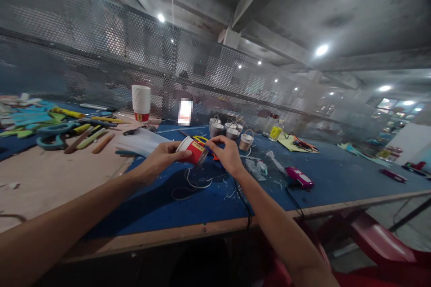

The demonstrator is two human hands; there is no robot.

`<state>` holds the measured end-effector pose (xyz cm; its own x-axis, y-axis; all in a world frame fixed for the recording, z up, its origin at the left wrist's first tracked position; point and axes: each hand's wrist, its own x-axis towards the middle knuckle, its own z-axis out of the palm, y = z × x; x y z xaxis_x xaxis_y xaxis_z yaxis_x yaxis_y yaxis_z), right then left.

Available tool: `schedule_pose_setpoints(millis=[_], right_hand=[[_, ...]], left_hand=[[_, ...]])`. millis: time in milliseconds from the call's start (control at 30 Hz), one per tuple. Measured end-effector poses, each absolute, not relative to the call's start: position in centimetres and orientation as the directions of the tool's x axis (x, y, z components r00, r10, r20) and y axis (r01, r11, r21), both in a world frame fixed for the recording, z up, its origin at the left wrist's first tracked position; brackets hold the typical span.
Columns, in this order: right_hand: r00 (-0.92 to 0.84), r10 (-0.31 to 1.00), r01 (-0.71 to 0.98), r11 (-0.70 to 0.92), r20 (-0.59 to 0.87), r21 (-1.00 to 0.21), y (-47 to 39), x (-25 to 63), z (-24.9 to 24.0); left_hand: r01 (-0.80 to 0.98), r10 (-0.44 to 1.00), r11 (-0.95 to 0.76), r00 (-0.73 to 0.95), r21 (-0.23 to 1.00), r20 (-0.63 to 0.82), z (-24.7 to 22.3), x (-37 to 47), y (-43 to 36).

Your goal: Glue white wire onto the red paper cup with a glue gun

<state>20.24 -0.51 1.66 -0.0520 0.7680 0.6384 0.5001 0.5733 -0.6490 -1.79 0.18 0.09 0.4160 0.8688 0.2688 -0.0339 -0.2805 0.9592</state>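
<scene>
Left hand (164, 154) grasps a red-and-white paper cup (194, 154), tilted above the blue-covered worktop (148, 215), right hand's (228, 154) fingers at its base (grip unclear): greyish strands there, wall mostly uncovered, small grey handled buckets (217, 131) behind seemingly done.

perforated metal screen (144, 45); concrete ceiling (357, 13); bright lamps (322, 50); red chair (380, 237)

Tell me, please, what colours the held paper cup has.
The paper cup is red, white and yellow; head view.
</scene>
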Motion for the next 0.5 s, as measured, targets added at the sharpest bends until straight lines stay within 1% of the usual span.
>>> schedule_pose_setpoints(millis=[500], right_hand=[[-0.05,0.774,0.488,0.571,0.632,-0.66,-0.48,20.76,1.76]], left_hand=[[-0.028,0.866,-0.297,0.412,0.954,0.282,0.28,-1.85,0.05]])
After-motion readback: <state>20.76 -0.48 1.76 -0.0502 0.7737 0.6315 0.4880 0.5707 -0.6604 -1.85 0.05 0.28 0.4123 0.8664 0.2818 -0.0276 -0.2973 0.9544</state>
